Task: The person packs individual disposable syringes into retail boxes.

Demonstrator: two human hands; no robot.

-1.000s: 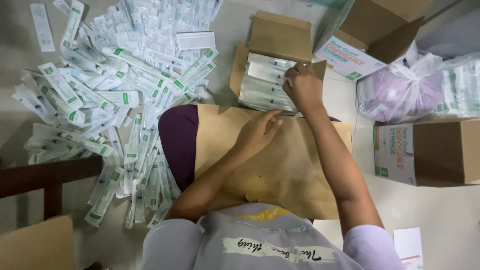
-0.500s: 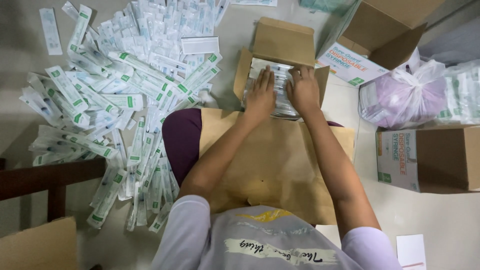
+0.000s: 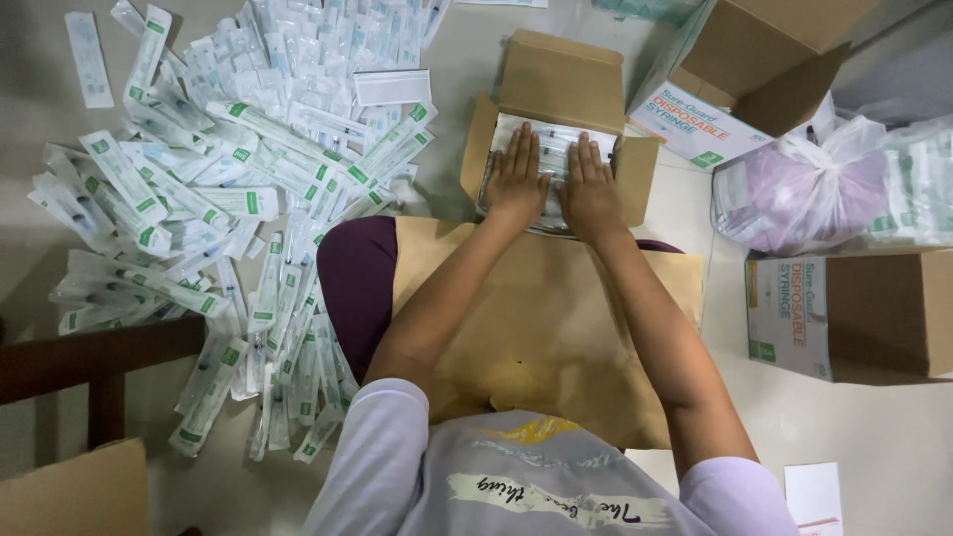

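Note:
An open brown cardboard box (image 3: 556, 79) stands on the floor in front of me, filled with packaged syringes (image 3: 556, 144) in clear wrappers. My left hand (image 3: 517, 179) lies flat on the left part of that stack, fingers spread. Beside it, my right hand (image 3: 592, 184) presses flat on the right part. Neither hand grips anything. A brown paper sheet (image 3: 536, 318) covers my lap under both forearms.
A large heap of wrapped syringes (image 3: 228, 179) spreads over the floor at left. At right stand an open carton (image 3: 754, 60), a tied plastic bag (image 3: 794, 184) and another carton (image 3: 854, 313). A dark wooden frame (image 3: 89, 357) and cardboard (image 3: 69, 491) sit at lower left.
My left hand has moved from my lap onto the syringes in the box. My right hand went from the box's right edge to lying flat on the stack beside the left.

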